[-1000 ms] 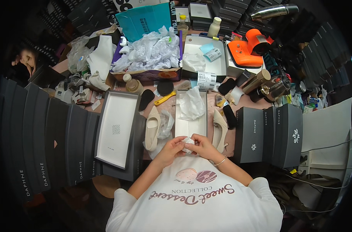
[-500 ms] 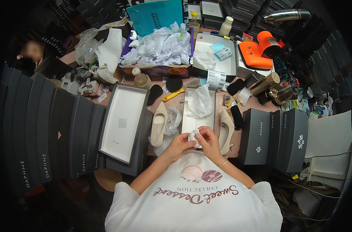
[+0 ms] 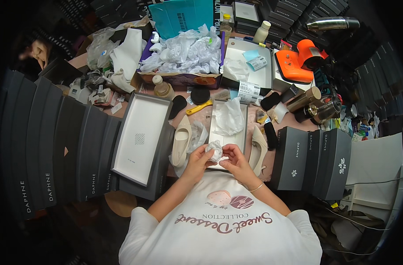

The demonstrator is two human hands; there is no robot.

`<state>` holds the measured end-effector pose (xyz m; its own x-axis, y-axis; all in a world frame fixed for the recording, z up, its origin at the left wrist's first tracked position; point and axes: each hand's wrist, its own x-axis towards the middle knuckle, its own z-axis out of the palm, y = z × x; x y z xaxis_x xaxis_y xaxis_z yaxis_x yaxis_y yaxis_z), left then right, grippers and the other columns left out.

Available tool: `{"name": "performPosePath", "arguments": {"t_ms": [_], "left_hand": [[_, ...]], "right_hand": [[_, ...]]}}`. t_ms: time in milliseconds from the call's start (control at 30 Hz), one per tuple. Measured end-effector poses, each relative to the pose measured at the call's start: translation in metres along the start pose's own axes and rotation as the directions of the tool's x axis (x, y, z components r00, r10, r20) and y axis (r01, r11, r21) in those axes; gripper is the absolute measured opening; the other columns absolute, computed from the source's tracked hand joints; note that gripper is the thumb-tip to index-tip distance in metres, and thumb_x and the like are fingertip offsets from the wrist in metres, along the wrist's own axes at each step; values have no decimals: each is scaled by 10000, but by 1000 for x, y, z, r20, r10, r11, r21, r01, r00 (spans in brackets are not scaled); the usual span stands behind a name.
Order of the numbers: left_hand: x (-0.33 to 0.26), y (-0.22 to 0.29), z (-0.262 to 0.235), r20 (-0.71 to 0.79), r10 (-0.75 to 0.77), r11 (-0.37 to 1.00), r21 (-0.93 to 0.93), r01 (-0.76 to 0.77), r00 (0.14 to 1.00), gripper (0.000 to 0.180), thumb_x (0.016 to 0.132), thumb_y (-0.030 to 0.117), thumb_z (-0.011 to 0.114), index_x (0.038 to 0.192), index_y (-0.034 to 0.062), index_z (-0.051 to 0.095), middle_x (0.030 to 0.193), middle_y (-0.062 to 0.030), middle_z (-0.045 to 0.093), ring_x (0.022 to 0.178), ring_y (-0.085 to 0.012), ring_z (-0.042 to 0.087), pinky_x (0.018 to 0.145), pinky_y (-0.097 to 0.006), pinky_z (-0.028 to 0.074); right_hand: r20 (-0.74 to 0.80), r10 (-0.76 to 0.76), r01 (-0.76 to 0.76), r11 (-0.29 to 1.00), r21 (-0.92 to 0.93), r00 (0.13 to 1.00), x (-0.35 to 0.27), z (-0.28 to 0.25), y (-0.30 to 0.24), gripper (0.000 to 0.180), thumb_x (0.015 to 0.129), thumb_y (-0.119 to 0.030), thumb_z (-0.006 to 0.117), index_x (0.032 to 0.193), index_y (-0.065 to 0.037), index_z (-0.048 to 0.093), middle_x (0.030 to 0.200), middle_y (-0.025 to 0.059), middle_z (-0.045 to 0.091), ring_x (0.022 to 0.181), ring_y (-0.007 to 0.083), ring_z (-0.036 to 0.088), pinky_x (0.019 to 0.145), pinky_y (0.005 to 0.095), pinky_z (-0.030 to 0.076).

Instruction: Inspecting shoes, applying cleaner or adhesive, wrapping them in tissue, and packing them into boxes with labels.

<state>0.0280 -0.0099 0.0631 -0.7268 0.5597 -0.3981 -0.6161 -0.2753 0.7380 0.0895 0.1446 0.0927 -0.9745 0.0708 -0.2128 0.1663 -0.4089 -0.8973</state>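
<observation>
A crumpled ball of white tissue paper [image 3: 215, 150] is gripped between the thumb and fingers of my left hand [image 3: 198, 161], above the near end of an open shoebox [image 3: 217, 140]. Close by the ball's right side is my right hand [image 3: 237, 164], its fingers bent and the thumb apart from them. A looser sheet of tissue paper [image 3: 228, 116] lies inside that box. One cream pointed shoe [image 3: 181, 143] rests left of the box, beside more crumpled tissue [image 3: 198, 136]. Its mate, another cream heeled shoe [image 3: 257, 151], lies on the right.
A shoebox lid [image 3: 141, 139] tilts at left, near a row of grey shoeboxes [image 3: 67, 152]. More shoeboxes [image 3: 290, 160] stand right. Behind are a carton of wrapped paper balls [image 3: 183, 79], a yellow-handled brush [image 3: 198, 107], label rolls [image 3: 248, 92], bottles and an orange device [image 3: 294, 68].
The tissue paper ball has shifted slightly left and up with my left hand. My right hand's fingers have spread from their pinch on it.
</observation>
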Motion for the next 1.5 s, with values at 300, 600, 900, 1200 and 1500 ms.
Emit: {"name": "performPosePath", "arguments": {"t_ms": [300, 600, 900, 1200, 1500], "left_hand": [[1, -13, 0, 3, 85, 996, -14, -85, 996, 185, 890, 74, 603, 1046, -7, 545, 958, -45, 616, 838, -75, 583, 745, -206, 472], [3, -11, 4, -1, 4, 990, -144, -4, 1000, 175, 880, 36, 620, 1024, 27, 521, 924, -55, 617, 823, -101, 609, 699, -232, 512], [7, -10, -24, -131, 38, 974, 226, -7, 991, 257, 959, 179, 508, 1191, 71, 537, 1036, -48, 602, 903, -113, 599, 727, -248, 492], [12, -30, -118, -239, 430, 260, 956, 135, 870, 543, 843, 210, 620, 1257, -97, 449, 1280, -275, 471, 1190, -392, 465, 994, -432, 391], [57, -65, -135, -449, 127, 729, 647, 224, 885, 641, 773, 270, 708, 1283, -31, 463, 1097, -193, 637, 1001, -288, 630, 870, -356, 476]], "right_hand": [[-12, 291, -290, 956, 51, 957, -1, -6, 1, 357, 832, -8, 662, 1129, -25, 465, 888, 18, 582, 710, 50, 533, 622, 182, 457], [122, 376, -383, 922, 47, 919, -3, -27, 5, 334, 827, -98, 703, 1100, -19, 527, 895, 36, 604, 723, 84, 556, 621, 219, 462], [489, -254, 550, 353, -757, 835, 15, -17, -16, 378, 769, -116, 711, 1105, -11, 574, 1193, 140, 569, 1072, 292, 545, 884, 366, 447], [370, 192, 132, 709, -692, 909, -8, -29, -25, 308, 843, -152, 672, 1102, -15, 577, 1011, 95, 630, 846, 173, 599, 728, 287, 474], [342, 80, 172, 745, -644, 936, -2, -40, -14, 344, 801, -151, 722, 1105, -33, 614, 961, 63, 645, 796, 125, 572, 678, 256, 455]]}}
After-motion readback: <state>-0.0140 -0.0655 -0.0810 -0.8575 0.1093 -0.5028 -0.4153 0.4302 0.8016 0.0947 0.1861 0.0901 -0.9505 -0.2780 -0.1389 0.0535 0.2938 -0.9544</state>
